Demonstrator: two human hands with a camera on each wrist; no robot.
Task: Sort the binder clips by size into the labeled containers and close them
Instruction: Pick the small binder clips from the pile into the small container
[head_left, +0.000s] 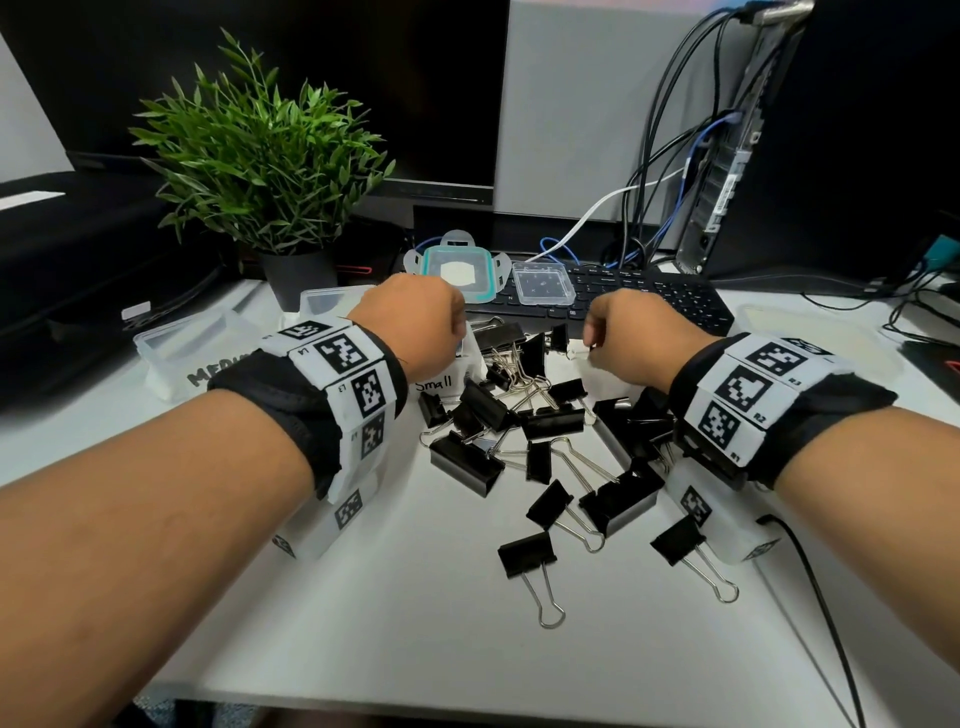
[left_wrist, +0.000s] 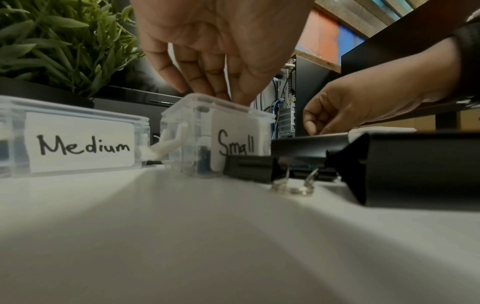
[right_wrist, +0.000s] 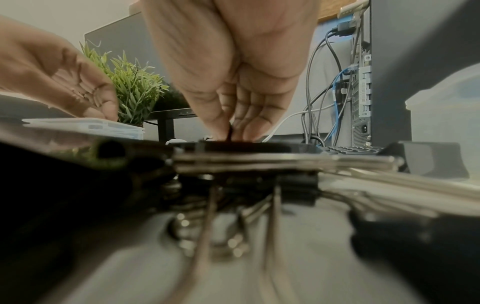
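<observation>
Clips (head_left: 540, 447) lay in a black heap on the white desk (head_left: 415, 597) between my wrists, pointing every way, the two nearest me with wire handles aimed toward my body. My left hand (head_left: 410, 322) hung knuckles-up over the container marked Small (left_wrist: 215, 135), straight fingertips touching its top, the Medium box (left_wrist: 75, 135) just to its left. My right hand (right_wrist: 233, 82) pointed down, fingers and thumb pinched together at the heap; what they pinched I couldn't tell.

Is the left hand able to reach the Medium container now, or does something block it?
Probably yes. The left hand rests on the Small container, and the Medium container stands directly beside it, with nothing between them.
</observation>
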